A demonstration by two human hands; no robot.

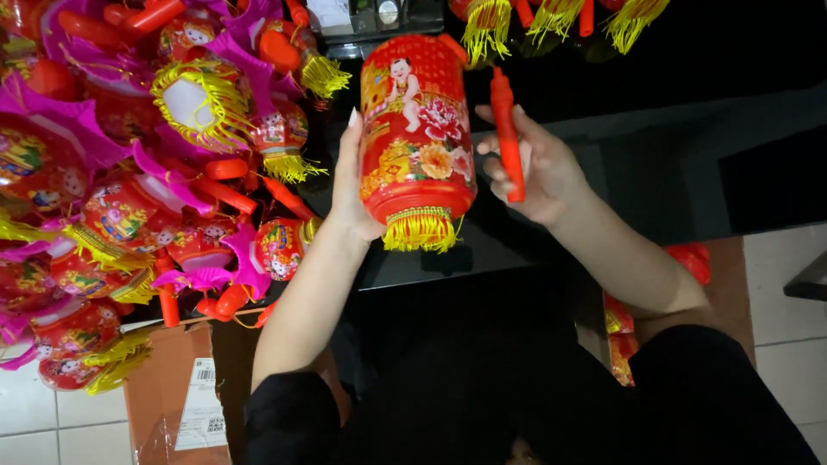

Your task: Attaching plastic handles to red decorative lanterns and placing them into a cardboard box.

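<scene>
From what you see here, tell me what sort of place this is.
Probably a small workshop or stockroom for festive lanterns: a heap of finished lanterns lies left, a cardboard box stands on tiled floor, and the hands work over a dark table.

This looks like a small workshop or stockroom for festive goods. A big heap of red and pink paper lanterns with yellow tassels covers the left of a dark worktop; more tassels hang at the far edge, and an opened cardboard carton sits on the pale tiled floor.

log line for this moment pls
left hand: holds red lantern | right hand: holds red handle stick | lantern pile: left
</scene>
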